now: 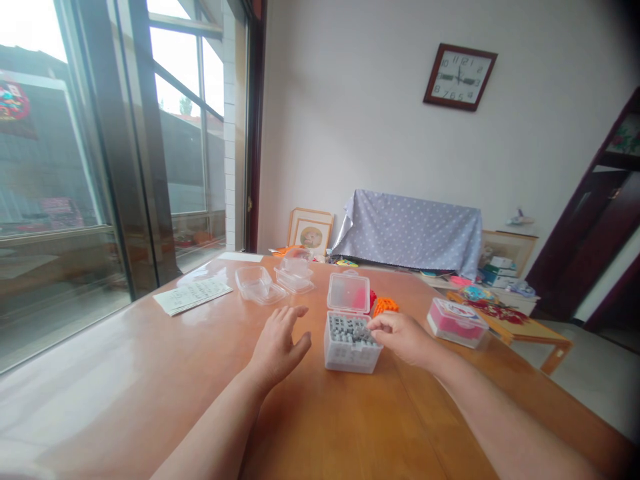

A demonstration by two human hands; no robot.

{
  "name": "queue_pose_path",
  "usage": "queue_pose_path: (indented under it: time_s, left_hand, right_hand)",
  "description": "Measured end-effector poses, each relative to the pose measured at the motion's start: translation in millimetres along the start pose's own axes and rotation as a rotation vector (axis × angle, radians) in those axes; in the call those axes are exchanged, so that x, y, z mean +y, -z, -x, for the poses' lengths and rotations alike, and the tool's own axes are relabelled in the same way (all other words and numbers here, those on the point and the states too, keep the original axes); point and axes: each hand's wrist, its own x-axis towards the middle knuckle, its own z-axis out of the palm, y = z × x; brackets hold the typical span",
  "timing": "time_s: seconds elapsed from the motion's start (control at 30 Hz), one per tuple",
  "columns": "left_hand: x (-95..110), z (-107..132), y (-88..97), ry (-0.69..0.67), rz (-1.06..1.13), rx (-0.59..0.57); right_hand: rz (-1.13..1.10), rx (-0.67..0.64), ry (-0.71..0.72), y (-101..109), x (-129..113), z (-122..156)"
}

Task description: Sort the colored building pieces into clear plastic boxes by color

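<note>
A clear plastic box [353, 359] stands on the table with its lid [349, 293] hinged back. Small grey pieces [346, 328] fill it in rows; their exact kind is too small to tell. My right hand [403, 335] is at the box's right front rim, thumb and fingers pinched together over the grey pieces. Whatever lies between those fingertips is hidden. To the left of the box, my left hand [281, 343] hovers apart from it, fingers spread and holding nothing. Behind the box, an orange knitted item [386, 305] and something red are partly covered.
Clear empty-looking plastic containers [255, 285] and a handwritten paper pad [194, 295] lie to the left on the wooden table [320, 427]. A pink-and-white lidded box [457, 323] sits near the right edge. Beyond stands something draped in dotted cloth [413, 230].
</note>
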Motion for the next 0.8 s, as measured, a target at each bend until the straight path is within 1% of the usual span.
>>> queue_pose_path:
  time_s: [0.17, 0.3, 0.43, 0.63, 0.8]
  left_hand:
    - [0.3, 0.1, 0.6, -0.003, -0.009, -0.008]
    - [1.1, -0.5, 1.2, -0.008, -0.02, -0.016]
    - [2.3, -0.8, 2.6, -0.01, -0.03, -0.038]
    - [2.3, -0.6, 2.1, -0.014, -0.028, -0.03]
    - [0.5, -1.3, 1.4, -0.026, -0.019, -0.03]
  right_hand:
    - [0.016, -0.008, 0.022, 8.0, 0.9, -1.2]
    - [0.061, -0.036, 0.049, 11.5, -3.5, -1.7]
    - [0.086, -0.046, 0.096, 7.8, -10.1, -0.9]
    - [0.132, -0.076, 0.063, 3.4, -13.5, -0.6]
    - [0.183, -0.088, 0.097, 1.8, -12.2, -3.5]
